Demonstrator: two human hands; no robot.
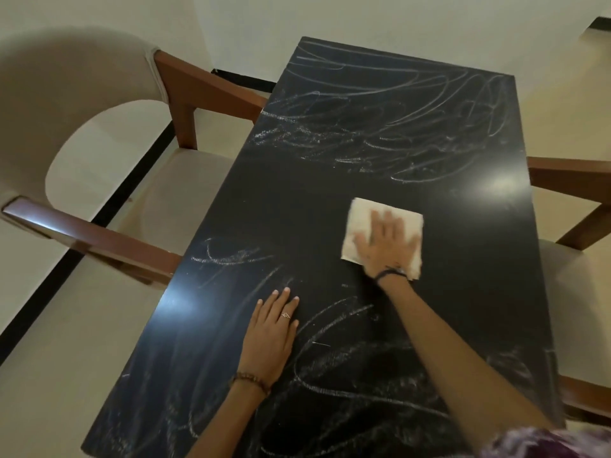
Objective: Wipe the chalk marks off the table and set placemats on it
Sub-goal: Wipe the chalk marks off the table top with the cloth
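A long black table runs away from me. White chalk scribbles cover its far half, and more scribbles lie on the near part. A band across the middle looks free of chalk. A folded white cloth lies flat on the table right of centre. My right hand presses flat on the cloth with fingers spread, and it looks blurred. My left hand rests flat on the table nearer to me, fingers together, holding nothing. No placemats are in view.
A cushioned chair with brown wooden arms stands against the table's left side. Another wooden chair is at the right side. Pale floor and a white wall surround the table.
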